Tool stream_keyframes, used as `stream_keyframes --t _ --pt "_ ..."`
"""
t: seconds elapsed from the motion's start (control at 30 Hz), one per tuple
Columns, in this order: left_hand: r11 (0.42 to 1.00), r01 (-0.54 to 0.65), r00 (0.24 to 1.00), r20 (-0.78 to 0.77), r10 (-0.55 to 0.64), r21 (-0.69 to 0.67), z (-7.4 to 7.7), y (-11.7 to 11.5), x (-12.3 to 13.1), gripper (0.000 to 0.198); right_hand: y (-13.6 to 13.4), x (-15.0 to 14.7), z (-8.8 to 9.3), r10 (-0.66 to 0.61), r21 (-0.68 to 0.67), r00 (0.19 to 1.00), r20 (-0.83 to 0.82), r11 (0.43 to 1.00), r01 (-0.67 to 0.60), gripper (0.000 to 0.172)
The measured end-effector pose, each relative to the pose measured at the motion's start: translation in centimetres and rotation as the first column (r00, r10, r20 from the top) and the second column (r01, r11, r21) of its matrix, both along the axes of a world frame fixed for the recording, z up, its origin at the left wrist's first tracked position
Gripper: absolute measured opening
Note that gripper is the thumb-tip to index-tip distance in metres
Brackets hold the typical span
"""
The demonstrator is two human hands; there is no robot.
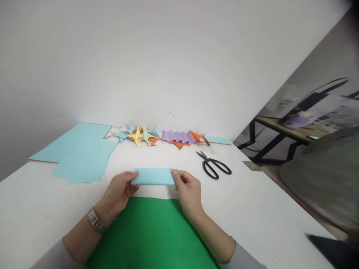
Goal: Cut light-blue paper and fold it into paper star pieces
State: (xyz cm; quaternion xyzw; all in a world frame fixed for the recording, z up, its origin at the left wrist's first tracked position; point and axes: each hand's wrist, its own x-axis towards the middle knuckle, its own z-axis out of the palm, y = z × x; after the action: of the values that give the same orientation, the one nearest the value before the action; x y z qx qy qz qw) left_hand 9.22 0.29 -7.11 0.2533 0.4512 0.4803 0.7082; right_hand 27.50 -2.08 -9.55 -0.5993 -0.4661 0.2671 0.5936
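Smooth white table [238,213] is partly covered by green sheet [154,231] and, at left, flat overlapping blue paper [84,149]. By left hand [119,191] and right hand [190,192], a folded rectangular blue strip [153,176] is pinched at its ends, just beyond the green sheet.

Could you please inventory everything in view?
Folded strip: 1, light blue, centre
Large sheet: 1, green, near
Scissors: 1 pair, black, right
Paper sheets: several, light blue, left
Folded figures: several, mixed colours, back
Pleated paper: 1, purple, back
Small piece: 1, light blue, back right
Table: 1, white, underneath
Wall: 1, white, behind
Far table: 1, brown, far right
Blurred shapes: several, grey, right
Watch: 1, silver, left wrist
Left grip: 1, bare, strip's left
Right grip: 1, bare, strip's right
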Motion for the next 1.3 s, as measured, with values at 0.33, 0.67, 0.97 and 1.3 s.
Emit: stream_keyframes --t 0.33,0.67,0.97,1.3 --pt "0.956 -0.018 0.995 -0.09 0.047 0.293 0.1 -0.6 0.4 0.019 -0.2 0.0 0.3 -0.059 0.065 0.997 -0.054 0.996 0.062 0.03" --pt "0.908 0.023 0.679 -0.673 0.293 0.418 -1.4 0.1 0.1 0.021 0.0 -0.1 -0.4 -0.048 -0.024 0.993 0.104 0.998 0.051 0.033" --pt "0.875 0.401 -0.091 -0.938 0.333 0.272 -2.0 0.1 0.4 0.018 0.6 0.1 -1.3 0.033 -0.252 0.856 0.516 0.961 0.114 0.031" --pt "0.9 0.343 -0.161 -0.928 0.337 0.268 -2.4 -0.2 0.3 0.017 0.5 -0.1 -1.3 0.078 -0.304 0.798 0.598 0.943 0.135 0.029"
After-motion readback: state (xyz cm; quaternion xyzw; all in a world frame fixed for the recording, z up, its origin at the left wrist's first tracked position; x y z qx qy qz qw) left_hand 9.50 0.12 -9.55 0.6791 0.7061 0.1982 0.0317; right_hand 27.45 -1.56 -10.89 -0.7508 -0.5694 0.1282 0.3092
